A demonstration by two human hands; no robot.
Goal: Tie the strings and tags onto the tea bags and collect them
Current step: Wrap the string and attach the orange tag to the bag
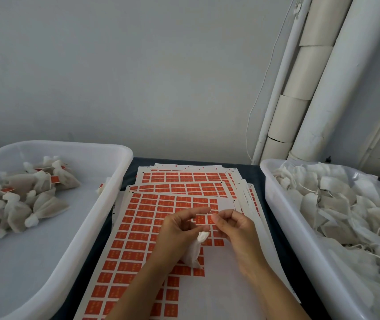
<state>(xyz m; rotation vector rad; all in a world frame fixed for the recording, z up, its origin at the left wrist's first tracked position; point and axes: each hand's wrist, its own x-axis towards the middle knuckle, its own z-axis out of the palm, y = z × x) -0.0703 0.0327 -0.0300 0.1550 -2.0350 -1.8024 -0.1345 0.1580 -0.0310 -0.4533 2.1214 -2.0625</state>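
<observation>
Low in the centre of the frame, the left hand (179, 229) pinches the gathered neck of a small white gauze tea bag (193, 252), light, soft and crushable, best held there, while the right hand (233, 225) pinches an orange paper tag (201, 219) above the sticker sheets (138, 227).

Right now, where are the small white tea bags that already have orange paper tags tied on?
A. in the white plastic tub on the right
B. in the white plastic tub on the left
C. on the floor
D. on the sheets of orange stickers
B: the tied tea bags with orange tags lie heaped in the left white plastic tub, while the right white plastic tub holds untagged bags with loose strings.
</observation>
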